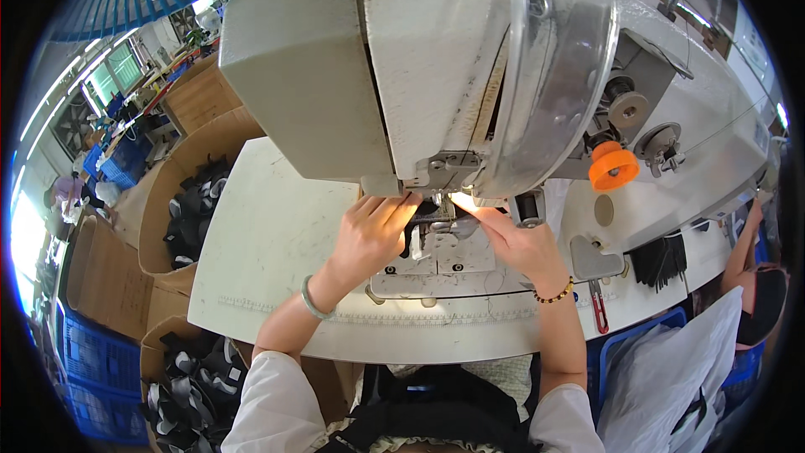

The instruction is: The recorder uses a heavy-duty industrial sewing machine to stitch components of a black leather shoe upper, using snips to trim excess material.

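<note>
A large off-white sewing machine (449, 59) stands over the table. My left hand (369, 231) reaches in from the left of its needle area, its fingers bent close together at a small dark fabric piece (432, 208). From the other side, my right hand (524, 243) has its forefinger stretched to the same piece, with the other fingers curled. A lamp lights the spot between my fingertips. Part of the piece is hidden by the fingers and the presser parts. Just below it, a small white strip (417, 240) shows over the metal plate (470, 260).
An orange knob (613, 166) juts from the machine's right side. A red-handled tool (599, 306) and a bundle of black strips (660, 262) lie at right. Cardboard boxes (159, 226) with black-and-grey pieces stand left, a white plastic bag (671, 369) right. Another person's arm (742, 239) shows far right.
</note>
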Tool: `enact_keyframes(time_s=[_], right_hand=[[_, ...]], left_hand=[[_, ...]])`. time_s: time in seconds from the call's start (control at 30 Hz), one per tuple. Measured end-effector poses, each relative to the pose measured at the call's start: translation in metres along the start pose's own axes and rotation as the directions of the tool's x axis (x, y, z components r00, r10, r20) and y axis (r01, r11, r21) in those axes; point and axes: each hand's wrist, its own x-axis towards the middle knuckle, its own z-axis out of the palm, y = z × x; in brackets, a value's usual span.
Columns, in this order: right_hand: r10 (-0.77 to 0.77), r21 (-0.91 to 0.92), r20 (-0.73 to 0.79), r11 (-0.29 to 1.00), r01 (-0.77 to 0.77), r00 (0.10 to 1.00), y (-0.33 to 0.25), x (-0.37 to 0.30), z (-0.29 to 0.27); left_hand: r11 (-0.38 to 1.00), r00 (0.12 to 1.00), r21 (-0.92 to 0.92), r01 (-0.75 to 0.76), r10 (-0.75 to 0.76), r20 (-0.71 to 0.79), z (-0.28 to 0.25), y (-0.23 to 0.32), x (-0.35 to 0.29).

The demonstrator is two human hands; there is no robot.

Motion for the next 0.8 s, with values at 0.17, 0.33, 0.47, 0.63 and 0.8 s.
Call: enact_keyframes(time_s=[0.17, 0.33, 0.47, 0.63, 0.8], right_hand=[[-0.015, -0.071, 0.135, 0.997, 0.024, 0.991, -0.005, 0.012, -0.011], [-0.023, -0.042, 0.112, 0.999, 0.027, 0.993, -0.007, 0.009, -0.007], [0.012, -0.023, 0.233, 1.0, -0.007, 0.972, -0.005, 0.002, -0.01], [-0.094, -0.127, 0.138, 0.986, 0.112, 0.986, -0.003, 0.002, -0.009], [-0.131, -0.238, 0.192, 0.955, 0.175, 0.973, -0.004, -0.001, -0.011]], left_hand=[[1.0, 1.0, 0.003, -0.016, 0.016, 0.009, -0.003, 0.0, 0.001], [0.997, 0.997, -0.009, -0.071, 0.071, -0.014, -0.011, 0.005, 0.003], [0.994, 0.995, 0.021, -0.103, 0.103, -0.006, -0.011, 0.01, 0.001], [0.993, 0.992, 0.011, -0.113, 0.114, -0.056, -0.011, 0.01, 0.003], [0.99, 0.988, 0.032, -0.135, 0.137, -0.077, -0.008, 0.006, 0.001]])
